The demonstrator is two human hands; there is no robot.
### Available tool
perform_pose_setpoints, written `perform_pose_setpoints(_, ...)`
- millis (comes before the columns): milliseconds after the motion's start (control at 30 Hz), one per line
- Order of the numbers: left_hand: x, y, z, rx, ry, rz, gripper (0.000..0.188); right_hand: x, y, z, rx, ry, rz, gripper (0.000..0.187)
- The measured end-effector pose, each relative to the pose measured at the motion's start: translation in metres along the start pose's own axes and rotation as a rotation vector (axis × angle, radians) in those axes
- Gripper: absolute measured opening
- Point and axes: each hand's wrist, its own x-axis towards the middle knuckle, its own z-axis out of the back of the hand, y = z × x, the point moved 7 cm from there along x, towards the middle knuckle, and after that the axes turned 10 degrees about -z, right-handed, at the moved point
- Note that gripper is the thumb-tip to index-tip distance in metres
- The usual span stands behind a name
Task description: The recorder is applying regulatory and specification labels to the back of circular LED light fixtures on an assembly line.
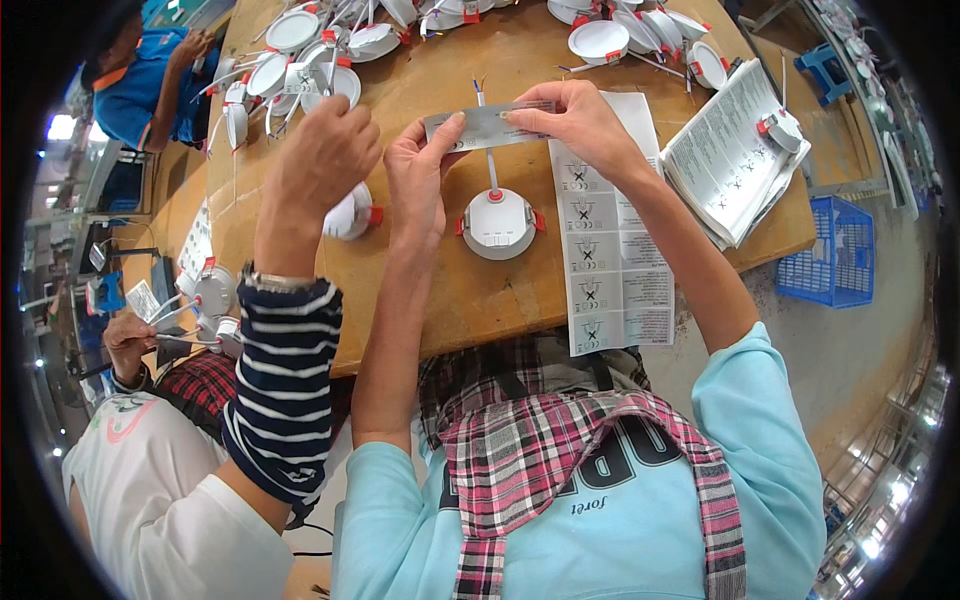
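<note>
My left hand [422,175] and my right hand [585,122] pinch the two ends of a silver-grey label strip [490,127], holding it stretched level above the table. Under its middle runs the white cable [491,168] of a round white downlight [497,226] with red side clips. Bare wire ends [480,88] poke out beyond the strip's far edge. Whether the strip sticks to the cable, I cannot tell. By my right forearm lies a sheet of printed labels [620,265], its near end hanging over the table's front edge.
Many white downlights [600,42] crowd the far side of the wooden table [450,300]. A stack of label sheets [722,150] bears another downlight [783,130] at right. A blue crate [828,255] stands beyond. Close left, a co-worker's hand [328,150] reaches across, near another downlight [347,212].
</note>
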Motion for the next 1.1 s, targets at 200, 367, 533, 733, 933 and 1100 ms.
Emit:
perform_pose_setpoints(200,-0.001,0.002,0.001,0.001,-0.033,0.053,0.015,-0.003,0.003,-0.001,0.038,0.007,-0.015,0.027)
perform_pose_setpoints(367,-0.002,0.000,0.000,-0.001,-0.044,0.049,0.015,-0.002,0.002,-0.001,0.051,0.009,0.004,0.029)
perform_pose_setpoints(533,-0.003,-0.004,0.000,-0.001,-0.048,0.024,0.016,-0.006,0.005,0.003,-0.021,0.032,0.028,0.033)
perform_pose_setpoints(733,-0.005,-0.006,-0.001,-0.026,-0.033,-0.001,0.016,-0.003,0.005,0.007,-0.013,0.042,-0.034,0.036)
perform_pose_setpoints(933,-0.003,-0.008,-0.002,-0.049,-0.037,-0.026,0.018,-0.006,0.034,0.014,-0.307,-0.207,0.325,0.039)
perform_pose_setpoints(1100,-0.003,-0.005,-0.009,-0.049,0.046,-0.016,0.020,0.013,0.028,-0.012,-0.273,0.125,0.085,0.033)
